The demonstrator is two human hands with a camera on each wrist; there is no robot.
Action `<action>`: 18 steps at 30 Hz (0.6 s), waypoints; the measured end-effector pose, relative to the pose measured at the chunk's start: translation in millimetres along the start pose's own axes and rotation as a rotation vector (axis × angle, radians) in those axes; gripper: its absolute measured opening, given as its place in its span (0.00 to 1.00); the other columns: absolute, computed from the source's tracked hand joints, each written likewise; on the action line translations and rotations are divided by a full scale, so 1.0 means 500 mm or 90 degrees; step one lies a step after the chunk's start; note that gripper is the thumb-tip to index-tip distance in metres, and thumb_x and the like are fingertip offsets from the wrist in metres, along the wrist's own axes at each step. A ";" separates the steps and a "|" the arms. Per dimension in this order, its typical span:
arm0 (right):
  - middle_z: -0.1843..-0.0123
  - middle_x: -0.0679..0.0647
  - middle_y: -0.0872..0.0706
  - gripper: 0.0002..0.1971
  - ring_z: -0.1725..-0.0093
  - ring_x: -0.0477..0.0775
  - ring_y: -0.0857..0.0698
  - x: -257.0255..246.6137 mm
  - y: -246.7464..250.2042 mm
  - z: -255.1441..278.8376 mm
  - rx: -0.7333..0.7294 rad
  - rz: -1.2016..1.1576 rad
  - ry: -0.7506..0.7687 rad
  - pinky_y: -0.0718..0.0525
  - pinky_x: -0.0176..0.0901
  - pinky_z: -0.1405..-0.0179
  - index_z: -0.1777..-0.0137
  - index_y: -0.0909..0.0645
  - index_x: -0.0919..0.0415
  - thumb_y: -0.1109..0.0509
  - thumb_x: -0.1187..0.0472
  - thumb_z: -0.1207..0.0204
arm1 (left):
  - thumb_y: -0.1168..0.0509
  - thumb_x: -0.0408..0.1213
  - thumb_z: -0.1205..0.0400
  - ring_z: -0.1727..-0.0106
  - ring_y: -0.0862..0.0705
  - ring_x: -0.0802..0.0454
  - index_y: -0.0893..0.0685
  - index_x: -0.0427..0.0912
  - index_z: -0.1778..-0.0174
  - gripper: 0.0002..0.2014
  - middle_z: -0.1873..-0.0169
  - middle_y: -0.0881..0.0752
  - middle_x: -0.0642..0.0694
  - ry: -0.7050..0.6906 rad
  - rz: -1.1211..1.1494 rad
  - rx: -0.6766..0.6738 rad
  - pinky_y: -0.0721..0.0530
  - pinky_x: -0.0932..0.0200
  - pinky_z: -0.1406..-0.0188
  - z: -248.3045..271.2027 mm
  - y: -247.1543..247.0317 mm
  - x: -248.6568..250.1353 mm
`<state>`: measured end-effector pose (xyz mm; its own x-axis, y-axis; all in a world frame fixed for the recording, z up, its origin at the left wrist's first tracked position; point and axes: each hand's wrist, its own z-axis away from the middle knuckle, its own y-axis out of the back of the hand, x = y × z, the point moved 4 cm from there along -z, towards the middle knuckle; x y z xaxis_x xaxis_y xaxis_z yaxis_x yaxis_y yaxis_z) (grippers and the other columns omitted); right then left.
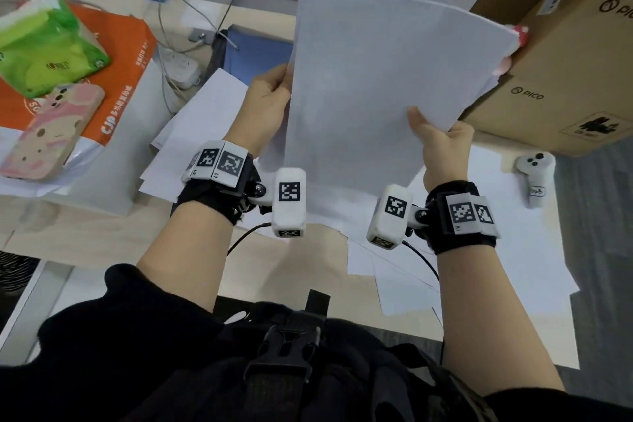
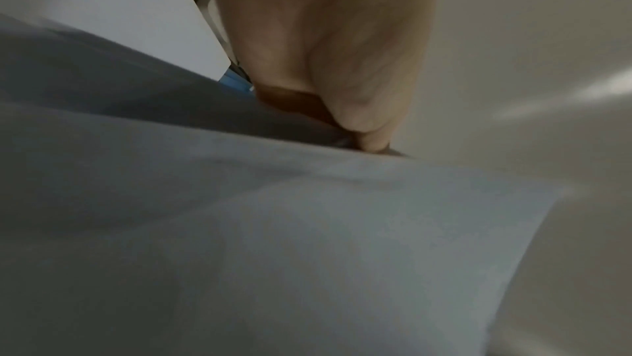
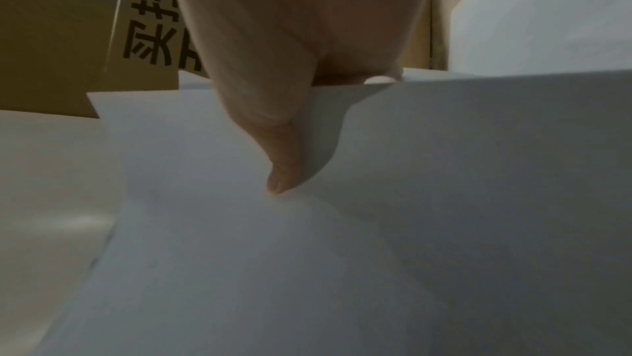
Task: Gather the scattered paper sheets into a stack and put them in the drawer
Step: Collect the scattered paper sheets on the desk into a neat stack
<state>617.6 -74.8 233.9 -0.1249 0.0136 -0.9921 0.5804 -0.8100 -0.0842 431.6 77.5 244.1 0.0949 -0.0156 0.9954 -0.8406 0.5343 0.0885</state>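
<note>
Both forearms reach forward over a pale wooden desk. The left hand pinches the left edge of a loose stack of white paper sheets, held lifted and tilted above the desk; the right hand clamps its near right corner, thumb pressed on top. More white sheets lie scattered beneath. A closed brown cardboard box sits at right; its contents are hidden.
</note>
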 end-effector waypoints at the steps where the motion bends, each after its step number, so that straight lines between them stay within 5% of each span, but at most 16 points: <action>1: 0.65 0.40 0.10 0.03 0.61 0.40 0.14 0.003 0.004 -0.002 0.010 -0.003 -0.010 0.17 0.33 0.57 0.57 0.14 0.63 0.26 0.71 0.27 | 0.49 0.36 0.12 0.54 0.15 0.64 0.18 0.50 0.52 0.14 0.56 0.14 0.56 0.001 -0.004 -0.029 0.19 0.69 0.49 -0.001 -0.001 0.002; 4: 0.66 0.41 0.10 0.05 0.62 0.41 0.14 0.013 0.012 -0.003 0.018 -0.008 -0.042 0.17 0.34 0.57 0.60 0.14 0.59 0.26 0.69 0.27 | 0.49 0.37 0.11 0.50 0.16 0.69 0.18 0.46 0.46 0.13 0.52 0.14 0.58 0.011 -0.006 -0.077 0.20 0.72 0.46 -0.005 -0.008 -0.009; 7: 0.68 0.40 0.11 0.06 0.67 0.37 0.14 0.017 0.016 0.004 0.012 -0.013 -0.079 0.17 0.30 0.64 0.61 0.16 0.60 0.28 0.69 0.25 | 0.47 0.34 0.12 0.53 0.14 0.70 0.20 0.44 0.42 0.11 0.59 0.11 0.63 0.059 0.050 -0.107 0.20 0.77 0.56 -0.012 -0.012 -0.032; 12: 0.63 0.45 0.15 0.08 0.67 0.39 0.15 0.018 0.040 0.009 0.079 -0.067 -0.146 0.16 0.33 0.63 0.62 0.23 0.57 0.28 0.65 0.23 | 0.41 0.28 0.16 0.55 0.11 0.60 0.20 0.42 0.39 0.12 0.59 0.09 0.57 0.115 0.082 -0.196 0.14 0.67 0.57 -0.020 -0.005 -0.069; 15: 0.66 0.45 0.13 0.08 0.62 0.46 0.13 0.014 0.039 0.003 0.092 -0.092 -0.154 0.14 0.44 0.51 0.62 0.21 0.57 0.28 0.66 0.24 | 0.41 0.30 0.15 0.58 0.11 0.61 0.19 0.39 0.38 0.11 0.61 0.09 0.58 0.108 0.040 -0.189 0.15 0.67 0.61 -0.030 -0.010 -0.076; 18: 0.67 0.44 0.10 0.06 0.61 0.47 0.12 0.017 0.039 -0.008 0.068 -0.068 -0.138 0.13 0.44 0.52 0.62 0.17 0.58 0.28 0.66 0.24 | 0.42 0.28 0.15 0.68 0.16 0.66 0.18 0.27 0.50 0.10 0.72 0.12 0.60 0.100 0.030 -0.108 0.21 0.73 0.67 -0.041 -0.009 -0.078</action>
<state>630.9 -88.1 223.6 -0.3576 -0.0147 -0.9337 0.4676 -0.8683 -0.1654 442.5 93.0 204.1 0.1508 0.1374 0.9790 -0.7454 0.6663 0.0214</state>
